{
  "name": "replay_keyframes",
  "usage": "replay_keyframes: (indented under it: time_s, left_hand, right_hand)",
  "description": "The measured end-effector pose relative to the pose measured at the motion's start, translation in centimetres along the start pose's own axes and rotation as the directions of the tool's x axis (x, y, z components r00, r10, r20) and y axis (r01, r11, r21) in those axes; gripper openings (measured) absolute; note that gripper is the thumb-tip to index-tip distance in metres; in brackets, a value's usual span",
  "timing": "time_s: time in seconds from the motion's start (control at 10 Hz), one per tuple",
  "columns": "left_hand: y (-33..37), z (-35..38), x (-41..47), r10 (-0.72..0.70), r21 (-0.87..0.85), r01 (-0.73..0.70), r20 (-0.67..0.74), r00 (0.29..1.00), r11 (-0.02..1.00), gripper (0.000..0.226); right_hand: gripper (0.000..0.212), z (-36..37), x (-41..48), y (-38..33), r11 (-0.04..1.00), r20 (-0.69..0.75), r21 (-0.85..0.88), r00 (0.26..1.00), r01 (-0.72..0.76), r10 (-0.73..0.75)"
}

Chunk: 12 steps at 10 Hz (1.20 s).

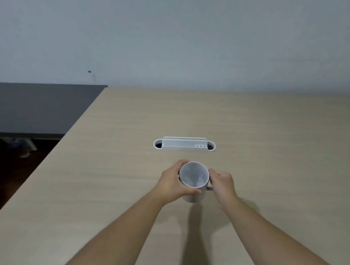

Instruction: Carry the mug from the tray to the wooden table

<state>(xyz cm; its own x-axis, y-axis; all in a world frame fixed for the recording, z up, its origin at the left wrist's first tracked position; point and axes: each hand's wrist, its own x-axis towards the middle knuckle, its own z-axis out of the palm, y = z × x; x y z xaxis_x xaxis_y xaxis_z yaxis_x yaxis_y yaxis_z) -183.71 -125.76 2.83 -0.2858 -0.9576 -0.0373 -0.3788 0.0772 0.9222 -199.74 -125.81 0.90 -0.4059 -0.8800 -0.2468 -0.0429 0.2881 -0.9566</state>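
A white mug [194,175] stands upright over the middle of the light wooden table [273,139], its mouth facing up and empty inside. My left hand [172,184] wraps around the mug's left side. My right hand [222,184] grips its handle on the right. Whether the mug's base touches the tabletop is hidden by my hands. No tray is in view.
A white cable-port cover [184,144] is set into the tabletop just beyond the mug. A dark grey table [37,106] adjoins at the far left, with a gap down to the floor beside it. A pale wall rises behind.
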Motion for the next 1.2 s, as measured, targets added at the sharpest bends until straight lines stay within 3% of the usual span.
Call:
replay_keyframes:
  time_s: [0.3,0.6,0.8,1.0,1.1,1.2]
  left_hand:
    - [-4.2,1.7,3.5,-0.097,-0.001,0.097,-0.030,0.995,0.995,0.074]
    - [-6.2,1.9,4.8,-0.143,-0.010,0.143,-0.013,0.990,0.990,0.075]
    - [-6.7,1.9,4.8,-0.161,-0.038,0.160,-0.004,0.987,0.986,0.075]
    - [-6.7,1.5,4.8,-0.179,-0.022,0.180,0.050,0.983,0.983,0.078]
    - [-6.4,1.2,4.8,-0.218,0.003,0.218,0.077,0.973,0.976,0.088]
    - [-6.1,0.6,4.2,-0.262,0.035,0.259,0.084,0.962,0.965,0.109]
  right_hand:
    - [0.047,1.7,5.0,4.2,0.996,0.028,-0.007,0.996,-0.089,0.089]
    - [0.031,2.7,6.0,5.8,0.990,0.040,0.014,0.989,-0.141,0.141]
    - [0.041,2.9,6.3,6.4,0.987,0.027,-0.009,0.987,-0.158,0.158]
    - [0.032,2.7,6.3,6.1,0.989,0.080,-0.068,0.987,-0.132,0.137]
    - [0.028,2.5,6.3,5.6,0.989,0.128,-0.091,0.984,-0.116,0.127]
    - [0.034,1.7,5.6,5.0,0.974,0.068,-0.192,0.989,-0.119,0.134]
